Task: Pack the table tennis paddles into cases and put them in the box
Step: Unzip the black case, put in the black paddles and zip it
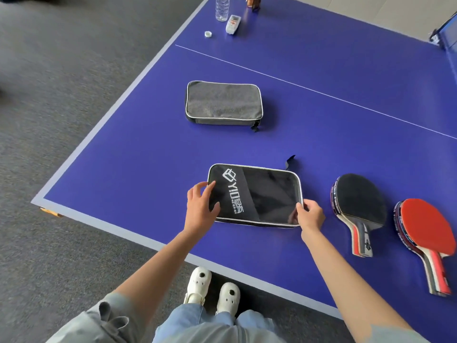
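Note:
A black paddle case [262,194] with white lettering lies flat near the front edge of the blue table [138,154]. My left hand [201,209] rests on the case's left end, fingers spread over the edge. The case's right front corner is pinched by my right hand [310,215]. A grey case [222,102] lies closed farther back. To the right lie a stack of paddles with a black face on top [359,201] and another stack with a red face on top [424,224]. No box is in view.
At the far left corner of the table stand a clear water bottle [222,7], a white remote [233,24], a bottle cap [208,33] and a brown object [253,2]. The net post [439,35] is at the far right. Grey carpet surrounds the table.

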